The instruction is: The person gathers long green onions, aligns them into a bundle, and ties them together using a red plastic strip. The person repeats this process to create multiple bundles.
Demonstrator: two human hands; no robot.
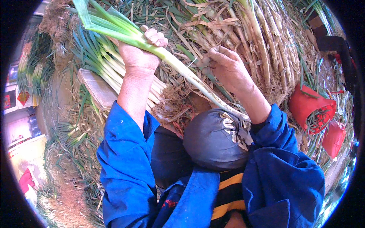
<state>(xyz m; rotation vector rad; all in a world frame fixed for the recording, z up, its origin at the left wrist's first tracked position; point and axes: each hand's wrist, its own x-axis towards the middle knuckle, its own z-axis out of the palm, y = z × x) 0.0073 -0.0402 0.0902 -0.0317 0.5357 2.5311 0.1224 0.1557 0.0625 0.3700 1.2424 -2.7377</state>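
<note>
My left hand [142,52] is closed around the green upper part of a large green onion [182,68]. Its leaves point to the upper left, and its pale stem slants down to my dark-clothed knee [216,139]. To the right of the stem, my right hand [221,61] has its fingers curled with the fingertips close together near a thin pale strip; whether they pinch anything is unclear. Beneath my left forearm lies a row of cleaned green onions [114,71] with bushy roots. Beyond my right hand is a heap of green onions in dry brown leaves [265,48].
A wooden board [98,88] lies under the cleaned onions. At the right, a red container [312,109] holds tangled strips, with a red bag [333,138] beside it. Leaf litter [71,139] covers the ground. More bundled onions [37,74] stand at the far left.
</note>
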